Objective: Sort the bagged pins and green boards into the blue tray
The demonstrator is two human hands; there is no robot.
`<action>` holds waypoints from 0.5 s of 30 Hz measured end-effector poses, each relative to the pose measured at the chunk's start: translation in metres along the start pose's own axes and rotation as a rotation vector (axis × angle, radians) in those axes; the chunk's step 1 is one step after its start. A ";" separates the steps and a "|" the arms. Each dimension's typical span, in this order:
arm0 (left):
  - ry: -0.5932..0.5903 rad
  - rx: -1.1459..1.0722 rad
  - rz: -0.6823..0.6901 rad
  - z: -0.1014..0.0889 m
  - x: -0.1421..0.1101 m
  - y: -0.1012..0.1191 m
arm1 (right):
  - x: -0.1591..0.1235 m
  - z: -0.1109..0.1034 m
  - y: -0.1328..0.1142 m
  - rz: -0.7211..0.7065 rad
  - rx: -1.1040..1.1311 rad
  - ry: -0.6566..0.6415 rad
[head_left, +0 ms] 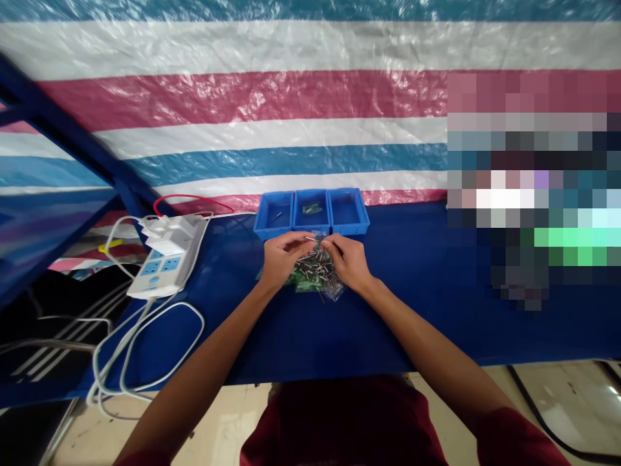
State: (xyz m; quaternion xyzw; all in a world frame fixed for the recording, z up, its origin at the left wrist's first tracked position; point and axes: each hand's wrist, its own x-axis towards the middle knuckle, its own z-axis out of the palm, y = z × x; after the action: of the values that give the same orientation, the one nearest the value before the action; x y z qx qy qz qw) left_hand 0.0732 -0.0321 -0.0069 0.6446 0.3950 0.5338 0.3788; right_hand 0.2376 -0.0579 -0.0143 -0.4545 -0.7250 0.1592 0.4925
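Observation:
Both my hands are closed above a loose pile of thin metal screw-like pieces. My left hand pinches a small slim silver piece at its fingertips; its exact kind is too small to tell. Between the hands, a small clear plastic bag is pinched by the fingers of my right hand. Green-printed clear packets lie under and in front of the pile. Just beyond the hands, three joined blue bins stand in a row: the left bin, middle bin and right bin.
The left bin holds a thin metal piece, and the middle one holds small green-printed packets. A white power strip with plugged-in adapters and looping white cables lies left on the blue table. Striped plastic sheeting hangs behind.

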 end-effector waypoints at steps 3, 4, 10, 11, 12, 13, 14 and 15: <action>-0.028 -0.037 -0.017 0.001 -0.002 0.002 | -0.002 0.001 -0.001 0.022 -0.025 -0.023; -0.031 -0.048 -0.017 0.001 -0.003 0.003 | -0.003 0.001 -0.001 0.025 -0.027 -0.030; -0.060 -0.096 -0.024 0.001 -0.008 0.004 | -0.005 0.005 0.000 0.011 -0.048 -0.038; -0.059 -0.092 -0.023 0.001 -0.008 0.003 | -0.005 0.006 0.000 0.010 -0.058 -0.039; -0.054 -0.086 -0.017 0.001 -0.008 0.002 | -0.005 0.007 0.000 0.008 -0.069 -0.044; -0.046 -0.079 -0.005 0.001 -0.008 0.001 | -0.005 0.007 0.000 0.003 -0.082 -0.053; -0.035 -0.073 0.009 0.000 -0.007 -0.001 | -0.005 0.008 0.000 -0.003 -0.097 -0.061; -0.020 -0.068 0.026 0.000 -0.007 -0.002 | -0.005 0.009 0.001 -0.010 -0.114 -0.064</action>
State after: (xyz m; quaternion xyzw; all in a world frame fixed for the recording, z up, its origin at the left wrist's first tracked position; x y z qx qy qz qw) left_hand 0.0725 -0.0373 -0.0115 0.6417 0.3647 0.5453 0.3974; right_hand 0.2311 -0.0596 -0.0215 -0.4726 -0.7505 0.1296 0.4434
